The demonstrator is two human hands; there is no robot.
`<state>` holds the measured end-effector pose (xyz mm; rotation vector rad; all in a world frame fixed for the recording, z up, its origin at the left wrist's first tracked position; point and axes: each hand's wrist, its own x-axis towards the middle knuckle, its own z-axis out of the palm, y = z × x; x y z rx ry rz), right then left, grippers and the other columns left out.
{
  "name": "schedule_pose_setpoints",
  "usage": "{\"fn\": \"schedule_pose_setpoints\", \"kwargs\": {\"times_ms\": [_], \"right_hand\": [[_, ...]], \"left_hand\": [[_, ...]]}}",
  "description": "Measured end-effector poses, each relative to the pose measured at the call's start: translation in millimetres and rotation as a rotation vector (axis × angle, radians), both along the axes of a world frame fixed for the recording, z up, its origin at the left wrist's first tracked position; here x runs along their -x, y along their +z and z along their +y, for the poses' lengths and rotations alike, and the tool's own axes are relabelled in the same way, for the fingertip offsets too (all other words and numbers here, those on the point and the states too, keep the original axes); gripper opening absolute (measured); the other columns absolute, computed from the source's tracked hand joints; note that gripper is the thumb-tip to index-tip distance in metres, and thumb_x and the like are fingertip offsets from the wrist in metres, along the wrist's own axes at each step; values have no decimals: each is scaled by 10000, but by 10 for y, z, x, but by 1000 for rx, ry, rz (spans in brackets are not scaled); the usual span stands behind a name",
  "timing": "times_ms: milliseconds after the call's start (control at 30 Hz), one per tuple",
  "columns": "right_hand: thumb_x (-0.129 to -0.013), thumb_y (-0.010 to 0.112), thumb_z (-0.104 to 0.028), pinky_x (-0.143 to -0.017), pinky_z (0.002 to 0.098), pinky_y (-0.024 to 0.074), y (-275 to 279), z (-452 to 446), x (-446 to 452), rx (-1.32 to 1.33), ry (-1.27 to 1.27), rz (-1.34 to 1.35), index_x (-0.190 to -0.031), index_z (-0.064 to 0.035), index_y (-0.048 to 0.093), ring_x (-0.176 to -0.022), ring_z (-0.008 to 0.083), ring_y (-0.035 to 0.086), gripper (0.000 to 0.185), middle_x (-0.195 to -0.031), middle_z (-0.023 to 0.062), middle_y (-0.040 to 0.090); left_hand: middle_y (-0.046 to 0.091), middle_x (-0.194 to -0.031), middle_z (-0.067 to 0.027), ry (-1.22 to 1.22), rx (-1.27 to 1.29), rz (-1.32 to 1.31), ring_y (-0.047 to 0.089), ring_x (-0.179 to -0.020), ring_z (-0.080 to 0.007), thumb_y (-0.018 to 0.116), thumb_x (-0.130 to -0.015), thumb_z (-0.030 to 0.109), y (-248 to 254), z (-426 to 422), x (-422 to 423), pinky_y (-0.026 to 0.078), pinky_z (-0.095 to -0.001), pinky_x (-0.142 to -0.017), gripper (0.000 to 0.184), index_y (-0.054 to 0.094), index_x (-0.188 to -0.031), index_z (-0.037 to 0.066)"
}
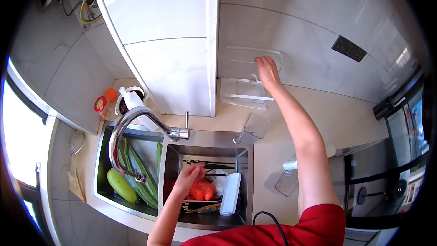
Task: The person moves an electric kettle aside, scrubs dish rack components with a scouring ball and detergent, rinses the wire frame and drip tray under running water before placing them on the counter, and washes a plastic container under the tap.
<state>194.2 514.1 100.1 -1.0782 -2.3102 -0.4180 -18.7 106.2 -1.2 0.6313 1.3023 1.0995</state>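
Observation:
My right hand (268,69) reaches to the back of the counter, its fingers closed on the right end of a clear plastic panel (243,51). Below that panel a clear plastic rack (243,92) with white edges stands against the wall. My left hand (187,178) hangs over the right sink basin (170,155), fingers loosely bent and seemingly holding nothing. Beneath it are a red plastic bag (201,190) and several dark chopsticks (207,161). A long white plastic box (231,193) leans on the right side of that basin.
Long green gourds (139,166) and a pale green melon (122,186) lie in the left basin. The chrome faucet (119,132) arches over it. Clear containers stand on the counter (291,123), one behind the sink (255,126) and one to its right (287,183).

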Motion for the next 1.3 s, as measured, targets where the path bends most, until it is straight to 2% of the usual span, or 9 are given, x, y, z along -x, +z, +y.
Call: {"fn": "schedule_pose_setpoints", "kwargs": {"times_ms": [100, 167, 233, 300, 333, 400, 633, 867, 1300], "right_hand": [[-774, 503, -24, -902, 367, 416, -82, 26, 5, -32, 9, 9, -1000, -54, 597, -998, 259, 528, 247, -975, 106, 590], [-766, 509, -20, -895, 369, 421, -132, 48, 16, -14, 12, 22, -986, -56, 600, -984, 264, 535, 241, -965, 108, 594], [-761, 510, -17, -890, 372, 423, -193, 96, 32, -37, 32, 45, -982, -54, 600, -971, 266, 537, 241, -953, 109, 594], [-757, 512, -14, -885, 375, 425, -220, 122, 33, -61, 47, 67, -978, -53, 599, -958, 268, 540, 241, -941, 111, 594], [-753, 513, -12, -879, 376, 426, -189, 98, 47, -57, 48, 68, -973, -51, 599, -947, 269, 540, 240, -930, 111, 593], [-749, 514, -10, -872, 377, 428, -194, 102, 80, -52, 46, 68, -969, -49, 599, -936, 270, 541, 239, -918, 112, 591], [-753, 523, -1, -847, 371, 435, -258, 98, 88, -24, 137, 140, -942, -39, 599, -905, 274, 543, 207, -889, 111, 590], [-798, 519, 2, -809, 400, 445, -362, 117, -24, 88, 226, 197, -885, -18, 580, -883, 314, 538, 108, -870, 143, 586], [-793, 510, 13, -797, 396, 452, -468, 149, -63, 127, 265, 213, -866, -21, 573, -876, 320, 531, 102, -861, 143, 573]], "left_hand": [[614, -1045, -103, 16, -38, -123, 587, -997, -175, 466, -968, 220, 284, 760, -171, 459, -299, -925, 340, 523, -1225, 5], [590, -1089, -156, 72, -99, -391, 575, -1042, -224, 463, -965, 180, 254, 1314, -299, 455, -323, -960, 384, 435, -1291, -21], [565, -1093, -199, 205, -71, -637, 560, -1064, -267, 476, -954, 140, 198, 1859, -469, 452, -341, -984, 386, 393, -1263, -76], [556, -1067, -217, 303, -31, -656, 573, -1031, -293, 502, -938, 118, -6, 2346, -596, 486, -340, -956, 311, 425, -1143, -103], [556, -1067, -217, 300, -27, -658, 573, -1031, -293, 502, -938, 118, -71, 2530, -645, 486, -340, -956, 311, 425, -1143, -103], [570, -1009, -203, 404, 32, -633, 603, -966, -290, 508, -938, 131, -159, 2817, -710, 538, -320, -875, 242, 450, -1030, -85], [592, -950, -190, 513, 49, -591, 629, -889, -288, 491, -947, 144, -514, 3257, -743, 574, -312, -794, 231, 456, -1026, -71], [597, -981, -198, 447, 70, -560, 629, -904, -280, 451, -959, 125, -733, 3430, -653, 570, -319, -808, 207, 463, -1026, -71], [590, -1031, -190, 410, 84, -530, 610, -962, -291, 413, -949, 55, -929, 3489, -620, 551, -331, -861, 177, 492, -1038, -76]]}}
